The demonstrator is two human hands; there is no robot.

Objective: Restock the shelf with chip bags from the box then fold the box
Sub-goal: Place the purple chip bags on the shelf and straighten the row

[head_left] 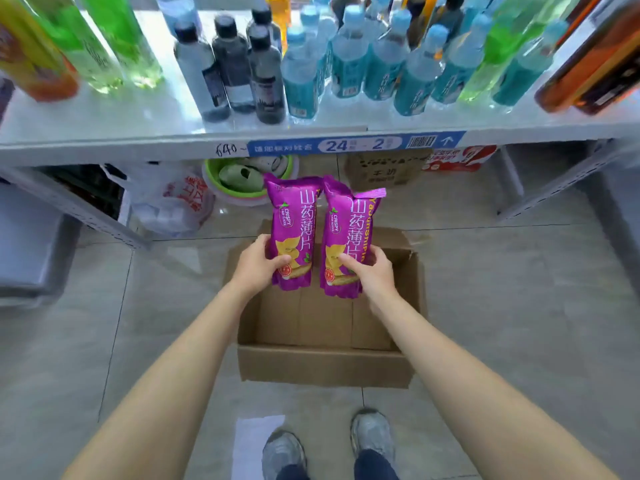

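We see the white shelf [104, 133] across the far side, w/ green bottles at far left, dark-capped bottles [239, 74] in the middle, blue-capped bottles [349, 60] to their right and amber ones at far right; a blue price strip [356, 144] runs along its front edge. Below us on the grey tile floor sits the open cardboard box [322, 365], flaps out, brown bottom showing, no bags visible inside. Under the shelf, far left to right: a white plastic bag [173, 206], a green basin [242, 181], another carton [384, 171]. Over the box's far half we hold two purple chip bags upright, side by side, nearly touching. Our left hand [258, 268] grips the left chip bag [294, 230] near its lower end, thumb across the front. Our right hand [372, 271] grips the right chip bag [346, 237] the same way. Near edge: our grey shoes [372, 434].
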